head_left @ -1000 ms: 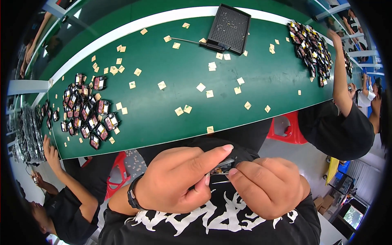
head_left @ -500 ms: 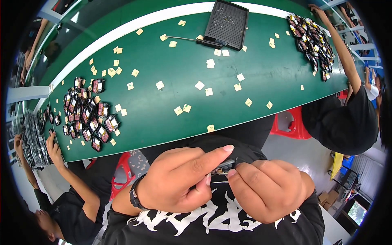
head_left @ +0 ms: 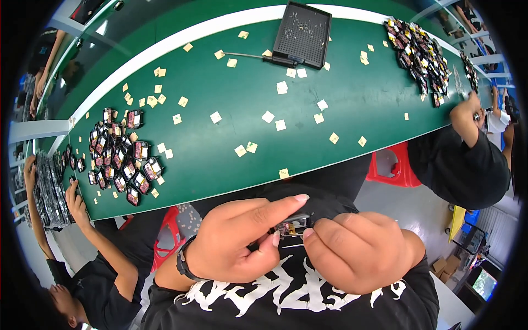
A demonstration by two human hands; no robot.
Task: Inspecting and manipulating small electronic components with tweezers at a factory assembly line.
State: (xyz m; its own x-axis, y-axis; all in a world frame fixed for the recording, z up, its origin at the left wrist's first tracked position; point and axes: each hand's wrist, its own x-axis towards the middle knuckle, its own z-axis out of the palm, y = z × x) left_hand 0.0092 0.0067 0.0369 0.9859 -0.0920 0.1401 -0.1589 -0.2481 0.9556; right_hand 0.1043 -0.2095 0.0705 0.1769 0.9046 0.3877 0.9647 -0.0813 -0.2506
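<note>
A small black electronic device with an open face and tiny coloured parts (head_left: 294,225) sits between my hands, in front of my chest and off the table. My left hand (head_left: 239,236) grips its left end between thumb and bent fingers, index finger stretched out above it. At the right end, my right hand (head_left: 360,250) has thumb and fingertips pinched together against the device. Whether a smaller piece is inside that pinch is hidden. A thin pale strip shows just below the device; I cannot tell whether it is a separate part.
On the green table (head_left: 220,159) lie a pile of similar black devices (head_left: 118,151) at left, a larger pile (head_left: 421,60) at far right, a black perforated tray (head_left: 302,36), a thin rod (head_left: 242,55) and scattered yellowish paper squares (head_left: 268,116). Co-workers sit at both sides.
The device has turned, so more of its inside shows between my hands. At right, a co-worker's arm has drawn back from the large pile. The left co-worker's hands shifted slightly.
</note>
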